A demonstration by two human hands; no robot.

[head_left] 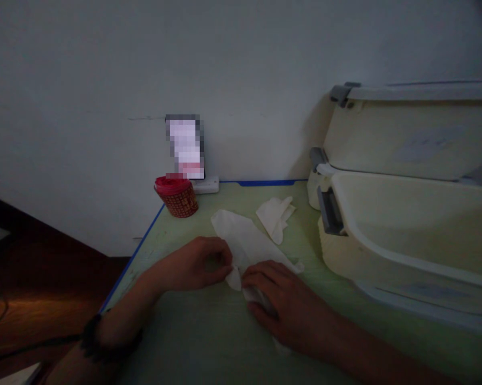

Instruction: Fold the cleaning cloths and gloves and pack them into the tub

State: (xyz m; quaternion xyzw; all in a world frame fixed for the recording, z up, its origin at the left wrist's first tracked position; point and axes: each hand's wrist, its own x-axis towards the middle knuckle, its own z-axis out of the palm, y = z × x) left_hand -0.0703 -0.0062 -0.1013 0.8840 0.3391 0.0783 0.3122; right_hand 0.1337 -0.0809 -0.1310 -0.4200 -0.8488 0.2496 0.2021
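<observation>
A white sheet of tissue lies partly spread on the green tabletop, under and between both hands. My left hand pinches its near edge with thumb and forefinger. My right hand is curled over the lower part of the tissue, fingers closed on it, and some of it shows beneath the palm. Just beyond, a smaller folded tissue rests apart from both hands. A dark beaded bracelet circles my left wrist.
A red patterned paper cup stands at the back left, before a propped phone with a blurred screen. A large cream bin with its lid raised fills the right side. The tabletop ends at a blue left edge; a wall rises behind.
</observation>
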